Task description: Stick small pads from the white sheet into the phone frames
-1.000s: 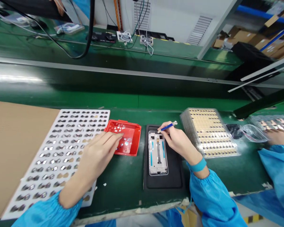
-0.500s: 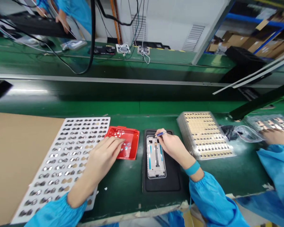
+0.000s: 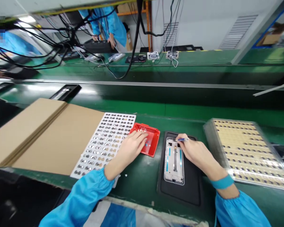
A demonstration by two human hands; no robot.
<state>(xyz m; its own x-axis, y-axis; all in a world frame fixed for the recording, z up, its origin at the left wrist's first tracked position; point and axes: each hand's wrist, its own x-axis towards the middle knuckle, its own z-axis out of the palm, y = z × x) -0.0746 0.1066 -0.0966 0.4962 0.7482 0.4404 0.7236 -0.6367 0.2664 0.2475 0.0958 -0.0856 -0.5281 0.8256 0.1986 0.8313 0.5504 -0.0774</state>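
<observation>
My left hand (image 3: 132, 144) hangs over the near left side of a red tray (image 3: 157, 138) with small pale and bluish scraps in it. Its fingers are stretched out and slightly apart; no object shows in them. In my right hand (image 3: 191, 149) a slim blue-and-white pen-like tool (image 3: 182, 139) is pinched, lying across the top edge of a phone frame (image 3: 174, 168). This open frame has blue strips and a dark flex cable, and lies on a black padded mat (image 3: 180, 195). The tool's tip is too small to make out.
Left of the red tray lies a white sheet of small metallic parts (image 3: 97, 151), partly over folded brown cardboard (image 3: 61, 135). At right stands a stack of clear trays (image 3: 248, 151) with small dark parts. Cables (image 3: 132, 47) hang ahead; a co-worker in blue (image 3: 109, 25) stands beyond the conveyor.
The view has swung left, so everything sits further right and more cardboard shows. Both hands keep nearly the same places, left over the red tray, right with the tool at the phone frame's top.
</observation>
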